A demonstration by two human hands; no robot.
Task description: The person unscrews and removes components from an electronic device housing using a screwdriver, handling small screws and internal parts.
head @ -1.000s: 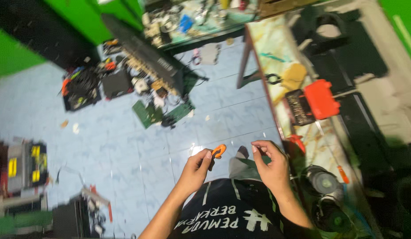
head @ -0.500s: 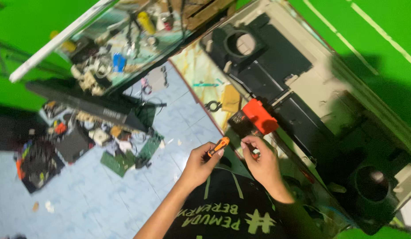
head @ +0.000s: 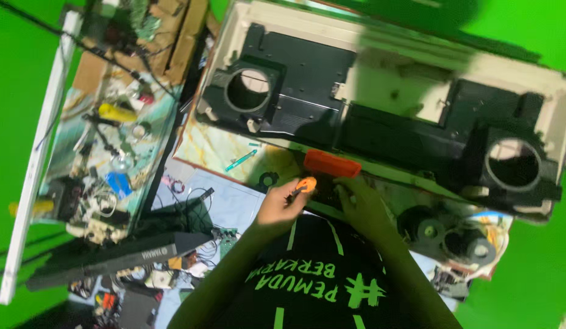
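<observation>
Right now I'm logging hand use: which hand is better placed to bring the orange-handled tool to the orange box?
The left hand, probably. It already grips the orange-handled tool, just below the orange box. The right hand rests on the dark part beneath the box and holds no tool that I can see.

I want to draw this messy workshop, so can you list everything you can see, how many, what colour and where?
Large black plastic casing with round holes: one, black in a cream frame, top of the table.
Orange rectangular box: one, orange, in front of the casing, just beyond the hands.
Small teal tool: one, teal, on the patterned table top.
Round black speaker parts: two, black, table's right end.
Long black keyboard body: one, black, on the floor at left.
Cluttered side shelf: one, many small parts.
Small orange-handled tool: one, orange, in the left hand.
Left hand: holds the tool.
Right hand: by the box, grip unclear.
</observation>
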